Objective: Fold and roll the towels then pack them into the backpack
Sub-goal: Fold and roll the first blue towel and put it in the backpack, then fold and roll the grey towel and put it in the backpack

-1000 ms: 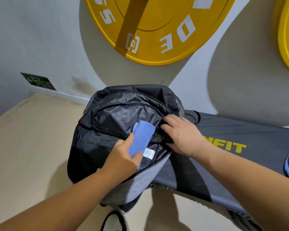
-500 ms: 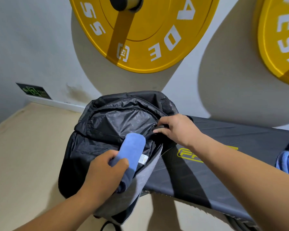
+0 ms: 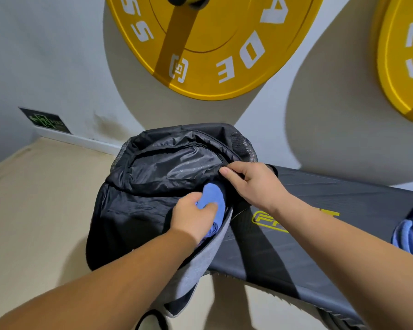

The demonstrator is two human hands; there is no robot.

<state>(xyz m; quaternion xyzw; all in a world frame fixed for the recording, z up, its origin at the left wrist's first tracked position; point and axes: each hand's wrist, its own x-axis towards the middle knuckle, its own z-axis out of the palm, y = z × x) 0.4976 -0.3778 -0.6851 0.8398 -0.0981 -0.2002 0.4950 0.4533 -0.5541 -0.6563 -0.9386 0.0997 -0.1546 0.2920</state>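
Note:
A black backpack (image 3: 138, 210) with a grey back panel leans at the left end of a dark bench (image 3: 320, 225). Its main opening gapes toward me. My left hand (image 3: 193, 217) grips a rolled blue towel (image 3: 214, 198) that sits partly inside the opening, its lower end hidden by my hand and the bag. My right hand (image 3: 253, 182) pinches the opening's right edge and holds it apart. More blue towel cloth (image 3: 411, 232) lies on the bench at the right edge of view.
Two large yellow weight plates (image 3: 212, 44) hang on the grey wall behind the bag and bench. A green exit sign (image 3: 47, 120) sits low on the wall at left. Beige floor spreads to the left of the backpack.
My left hand has pushed the blue towel roll deeper into the backpack; less of it and no white label show now. My right hand has kept hold of the opening's edge.

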